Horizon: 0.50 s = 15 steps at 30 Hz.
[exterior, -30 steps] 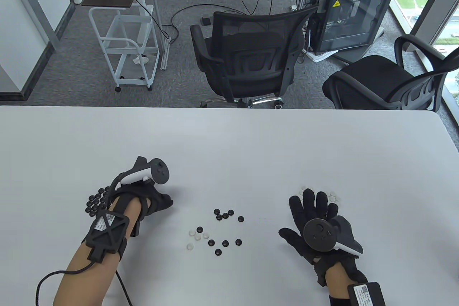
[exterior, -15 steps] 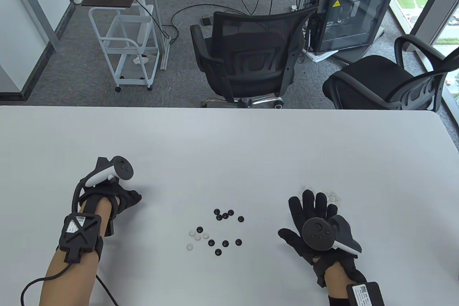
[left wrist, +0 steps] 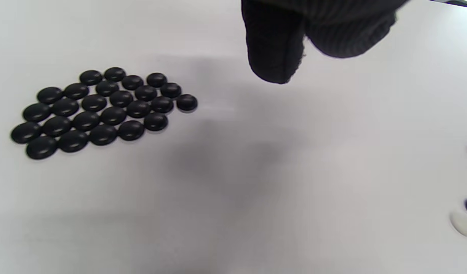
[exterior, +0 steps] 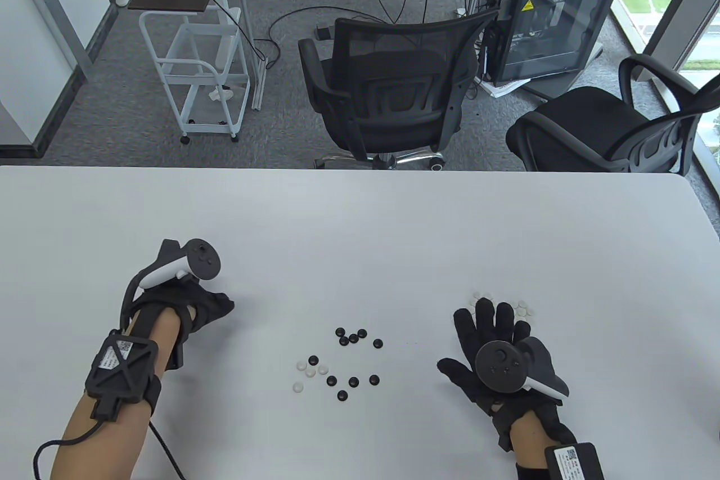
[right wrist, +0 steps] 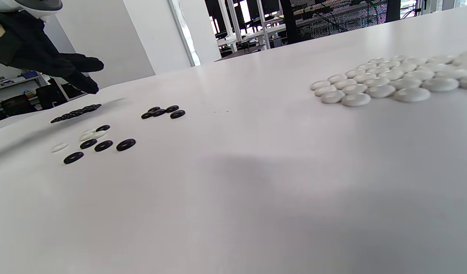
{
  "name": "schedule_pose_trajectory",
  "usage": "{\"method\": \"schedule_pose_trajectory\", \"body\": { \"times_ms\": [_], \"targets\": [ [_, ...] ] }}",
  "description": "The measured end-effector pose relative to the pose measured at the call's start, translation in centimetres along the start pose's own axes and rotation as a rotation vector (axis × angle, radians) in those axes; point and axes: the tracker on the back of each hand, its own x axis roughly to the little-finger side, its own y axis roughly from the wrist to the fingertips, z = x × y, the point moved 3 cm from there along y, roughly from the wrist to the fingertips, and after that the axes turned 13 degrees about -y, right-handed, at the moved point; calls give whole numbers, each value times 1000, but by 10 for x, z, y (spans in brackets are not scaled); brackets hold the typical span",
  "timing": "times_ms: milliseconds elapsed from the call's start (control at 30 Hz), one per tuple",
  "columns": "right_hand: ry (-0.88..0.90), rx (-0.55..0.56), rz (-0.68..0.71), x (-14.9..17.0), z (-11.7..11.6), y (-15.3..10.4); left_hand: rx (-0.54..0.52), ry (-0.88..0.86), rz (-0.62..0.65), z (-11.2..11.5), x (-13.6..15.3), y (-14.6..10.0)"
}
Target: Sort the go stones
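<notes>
Several loose black and white stones [exterior: 337, 359] lie mixed at the table's middle front. A sorted patch of black stones [left wrist: 104, 110] lies on the left; in the table view my left forearm hides it. A patch of white stones [right wrist: 389, 82] lies on the right, and in the table view its far edge [exterior: 524, 308] shows past my right fingers. My left hand [exterior: 216, 305] hovers just right of the black patch, its fingertips [left wrist: 273, 57] empty and apart. My right hand [exterior: 489, 333] lies flat with fingers spread, beside the white patch, holding nothing.
The white table [exterior: 360, 221] runs wide behind the stones. Two black office chairs [exterior: 388, 92] stand beyond its far edge. A cable [exterior: 169, 452] trails from my left wrist across the table's front left.
My left hand swung left from near the middle to the black patch, then came back slightly right. My right hand has not moved.
</notes>
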Motion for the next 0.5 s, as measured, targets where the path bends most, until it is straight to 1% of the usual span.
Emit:
{"method": "schedule_pose_trajectory", "body": {
  "times_ms": [100,200,300,400,500],
  "targets": [
    [-1,0,1,0,0,0,2,122,102,11,-39,-9],
    [0,0,3,0,0,0,51,143,207,28,-69,-13],
    [-1,3,4,0,0,0,90,193,267,46,-90,-13],
    [0,-1,4,0,0,0,134,224,298,62,-106,-9],
    [0,-7,5,0,0,0,160,249,312,72,-117,-4]
  ]
}}
